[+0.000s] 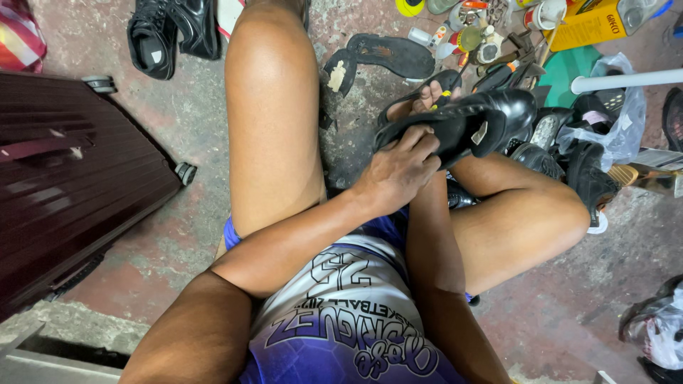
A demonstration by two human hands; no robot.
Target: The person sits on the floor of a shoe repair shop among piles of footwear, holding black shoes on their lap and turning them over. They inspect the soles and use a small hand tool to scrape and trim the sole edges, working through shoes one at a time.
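A black leather shoe [473, 124] is gripped at two o'clock: the left hand [398, 171] is closed over its heel end, while the right hand [430, 96], mostly hidden behind, is curled against its opening, above the floor [178, 121].

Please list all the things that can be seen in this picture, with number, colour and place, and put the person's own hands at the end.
black shoe: one, black, glossy, held above the legs, right of centre
pair of shoes: two, black, on the floor, top left
suitcase: one, dark red, wheeled, lying on the left
loose sole: one, black, on the floor at top centre
yellow can: one, yellow, top right
small pots and bottles: several, mixed colours, top centre right
plastic bag: one, clear, right
left hand: one, gripping the shoe's heel end
right hand: mostly hidden behind the shoe, fingers showing above it
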